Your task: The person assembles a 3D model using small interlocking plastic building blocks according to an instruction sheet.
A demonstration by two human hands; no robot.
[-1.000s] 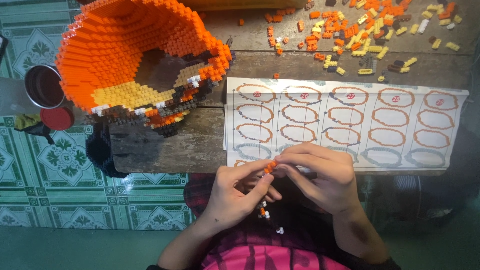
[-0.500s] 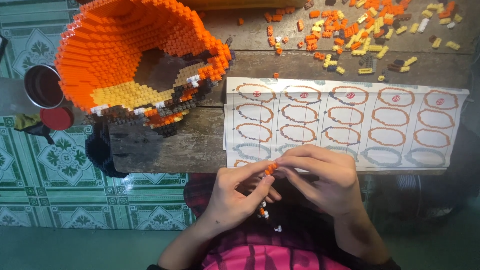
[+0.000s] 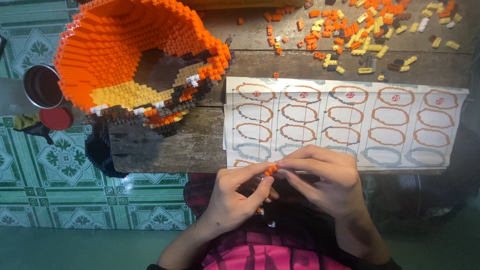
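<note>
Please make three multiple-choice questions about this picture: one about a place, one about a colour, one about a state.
1. Where does the instruction sheet lie?
A. on the wooden table
B. on the tiled floor
C. inside the cup

2. What colour is most of the big brick model?
A. blue
B. orange
C. white

3. How are the two hands?
A. flat on the table
B. far apart
C. together, pinching a small orange piece

Answers: 1 A, the sheet rests on the planks. 2 B, its shell is orange. 3 C, left hand and right hand meet at the piece.

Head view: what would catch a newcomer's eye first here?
The big orange brick model at upper left of the wooden table. Next, the instruction sheet with ring diagrams and loose bricks above it. Below, the left hand and right hand pinch a small orange piece.
</note>
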